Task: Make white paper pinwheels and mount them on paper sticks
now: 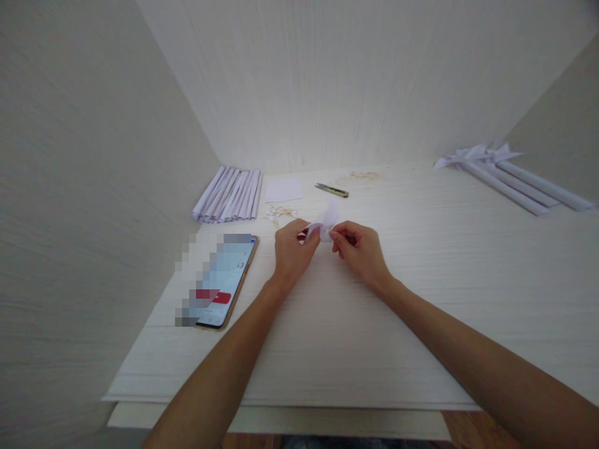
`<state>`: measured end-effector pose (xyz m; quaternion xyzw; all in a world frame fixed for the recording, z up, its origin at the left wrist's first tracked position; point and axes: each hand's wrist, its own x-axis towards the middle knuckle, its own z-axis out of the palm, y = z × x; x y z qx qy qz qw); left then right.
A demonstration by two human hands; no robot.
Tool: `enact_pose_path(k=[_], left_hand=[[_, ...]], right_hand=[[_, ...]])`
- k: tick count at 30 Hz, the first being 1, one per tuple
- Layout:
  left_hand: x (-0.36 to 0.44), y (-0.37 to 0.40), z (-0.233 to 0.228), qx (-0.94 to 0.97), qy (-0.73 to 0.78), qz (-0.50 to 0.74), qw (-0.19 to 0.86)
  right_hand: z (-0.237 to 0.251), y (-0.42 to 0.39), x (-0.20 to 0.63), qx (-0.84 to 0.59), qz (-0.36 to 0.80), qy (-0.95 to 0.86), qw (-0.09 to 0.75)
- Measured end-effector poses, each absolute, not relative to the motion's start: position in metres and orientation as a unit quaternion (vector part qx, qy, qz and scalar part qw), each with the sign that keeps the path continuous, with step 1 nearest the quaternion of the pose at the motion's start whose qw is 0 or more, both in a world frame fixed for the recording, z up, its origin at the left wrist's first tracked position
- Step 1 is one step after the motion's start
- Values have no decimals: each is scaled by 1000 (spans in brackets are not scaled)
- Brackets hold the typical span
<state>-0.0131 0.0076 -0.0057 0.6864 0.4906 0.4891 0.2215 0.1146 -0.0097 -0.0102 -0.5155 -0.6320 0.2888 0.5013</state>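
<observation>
Two hands pinch a small white paper piece above a pale tabletop.

Nearest, a phone lies flat on the tabletop left of the forearms; its screen is lit, with a red bar low down, and its writing is too blurred to read. Beyond it, the left hand and right hand meet, each with fingertips closed on the folded paper piece, which is held between them just over the surface, a pointed flap standing up. Just behind the left hand lies a small scatter of thin pale sticks. Farther back sit a bundle of rolled white paper tubes, a blank white paper square and a small snipper. Far right, more paper tubes with bow-like ends lie near the wall.
</observation>
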Motion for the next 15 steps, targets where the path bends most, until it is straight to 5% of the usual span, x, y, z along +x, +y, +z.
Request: enact_pose_path(k=[6,12,15], left_hand=[[-13,7,-7,691,494,480,217],[-12,7,-7,685,486,489,237],[-14,7,-7,698,477,484,227]], right_hand=[[-12,-2,118,-483,458,-555,499],[0,-7,122,-510,266,-648,500],[4,-5,122,-510,379,-605,480]])
